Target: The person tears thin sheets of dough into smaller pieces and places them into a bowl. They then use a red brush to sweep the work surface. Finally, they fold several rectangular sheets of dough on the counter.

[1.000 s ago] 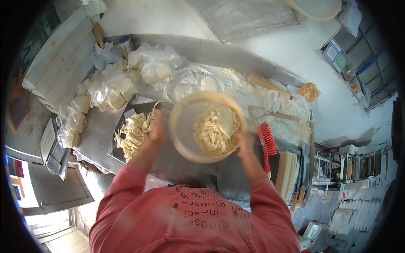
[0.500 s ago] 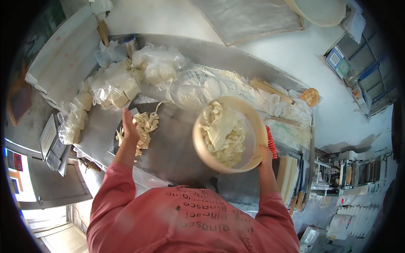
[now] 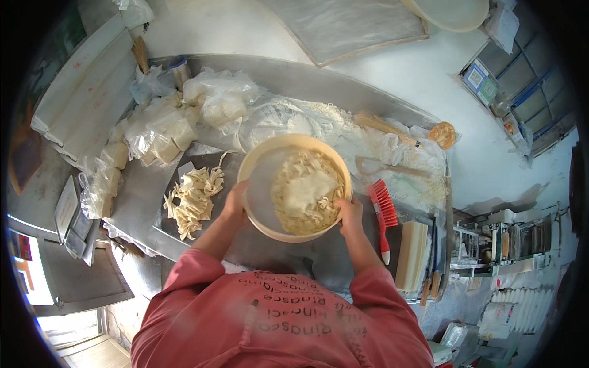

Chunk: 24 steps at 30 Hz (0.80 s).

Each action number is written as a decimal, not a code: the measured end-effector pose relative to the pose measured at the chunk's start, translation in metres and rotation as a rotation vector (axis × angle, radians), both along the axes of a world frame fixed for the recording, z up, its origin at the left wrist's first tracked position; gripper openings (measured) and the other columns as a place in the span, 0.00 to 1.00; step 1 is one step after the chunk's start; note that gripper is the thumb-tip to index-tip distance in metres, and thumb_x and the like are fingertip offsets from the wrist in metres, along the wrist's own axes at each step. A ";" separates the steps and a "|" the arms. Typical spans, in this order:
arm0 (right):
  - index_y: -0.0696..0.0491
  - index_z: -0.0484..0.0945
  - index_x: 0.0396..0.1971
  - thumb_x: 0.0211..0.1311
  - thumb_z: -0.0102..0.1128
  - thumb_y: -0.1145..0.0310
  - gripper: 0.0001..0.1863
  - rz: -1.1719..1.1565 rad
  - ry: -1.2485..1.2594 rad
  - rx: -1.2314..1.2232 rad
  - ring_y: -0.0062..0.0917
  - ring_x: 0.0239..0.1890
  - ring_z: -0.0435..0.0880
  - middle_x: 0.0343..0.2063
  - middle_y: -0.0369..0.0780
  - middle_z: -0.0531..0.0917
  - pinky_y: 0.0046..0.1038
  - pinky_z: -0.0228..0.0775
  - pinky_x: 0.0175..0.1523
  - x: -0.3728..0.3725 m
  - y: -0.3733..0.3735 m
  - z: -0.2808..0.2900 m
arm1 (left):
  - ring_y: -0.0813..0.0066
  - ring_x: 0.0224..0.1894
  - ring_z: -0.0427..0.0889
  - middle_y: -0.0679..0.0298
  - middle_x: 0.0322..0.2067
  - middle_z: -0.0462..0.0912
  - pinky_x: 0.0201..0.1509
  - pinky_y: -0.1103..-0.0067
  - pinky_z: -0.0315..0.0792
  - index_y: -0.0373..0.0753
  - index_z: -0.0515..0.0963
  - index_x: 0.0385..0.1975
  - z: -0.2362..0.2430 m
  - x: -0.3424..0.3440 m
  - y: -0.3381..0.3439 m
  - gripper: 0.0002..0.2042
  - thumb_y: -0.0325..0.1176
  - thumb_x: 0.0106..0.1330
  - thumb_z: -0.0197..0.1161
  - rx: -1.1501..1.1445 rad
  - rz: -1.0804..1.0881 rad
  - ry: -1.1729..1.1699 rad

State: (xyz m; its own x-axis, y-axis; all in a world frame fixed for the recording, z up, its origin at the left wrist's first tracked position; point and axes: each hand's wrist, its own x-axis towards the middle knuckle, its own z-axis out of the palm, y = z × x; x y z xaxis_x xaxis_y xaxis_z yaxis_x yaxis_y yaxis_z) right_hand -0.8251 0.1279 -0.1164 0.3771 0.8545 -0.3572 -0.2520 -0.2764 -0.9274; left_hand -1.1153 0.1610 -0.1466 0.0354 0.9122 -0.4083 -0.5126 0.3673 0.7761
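Note:
A round sieve [image 3: 261, 175] with a pale rim is held level in front of me, over the dark worktop. Wide flat noodles [image 3: 307, 190], dusted with flour, lie heaped in its right half, and bare mesh shows on the left. My left hand [image 3: 235, 199] grips the left side of the rim. On the opposite side my right hand [image 3: 350, 216] has its fingers over the rim and touches the noodles' edge. To the left of the sieve, a loose pile of cut noodles [image 3: 193, 202] rests on a dark board.
A red-bristled brush [image 3: 384, 211] lies right of the sieve. Flour [image 3: 279, 122] covers the back of the worktop, with a straw whisk broom [image 3: 383, 124] on it. Bagged pale blocks [image 3: 161, 138] crowd the back left. Knives [image 3: 437, 257] stand beside pale boards [image 3: 412, 254] at the right edge.
The sieve has moved left and levelled out, and its noodles have shifted to the right half. My left hand has come from beside the noodle pile onto the rim. The red brush is now uncovered.

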 end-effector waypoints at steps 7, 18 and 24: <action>0.60 0.68 0.52 0.52 0.55 0.70 0.25 0.112 0.034 -0.348 0.24 0.35 0.79 0.38 0.42 0.79 0.25 0.72 0.38 0.009 0.020 0.008 | 0.78 0.23 0.73 0.66 0.23 0.74 0.24 0.81 0.66 0.35 0.73 0.37 0.015 -0.004 0.016 0.11 0.30 0.55 0.52 -0.265 -0.025 0.360; 0.60 0.73 0.47 0.50 0.53 0.73 0.21 -0.003 -0.082 0.165 0.24 0.39 0.76 0.38 0.40 0.79 0.27 0.67 0.46 0.014 -0.006 -0.023 | 0.74 0.32 0.73 0.65 0.28 0.73 0.38 0.77 0.70 0.36 0.71 0.43 0.017 0.004 -0.013 0.17 0.30 0.52 0.51 0.092 -0.044 0.350; 0.59 0.72 0.45 0.51 0.55 0.71 0.19 0.006 -0.105 -0.032 0.27 0.27 0.78 0.30 0.42 0.77 0.29 0.72 0.28 0.036 -0.018 0.015 | 0.68 0.56 0.69 0.57 0.57 0.67 0.53 0.68 0.66 0.40 0.57 0.63 0.052 -0.054 -0.023 0.29 0.43 0.61 0.50 0.071 -0.380 -0.174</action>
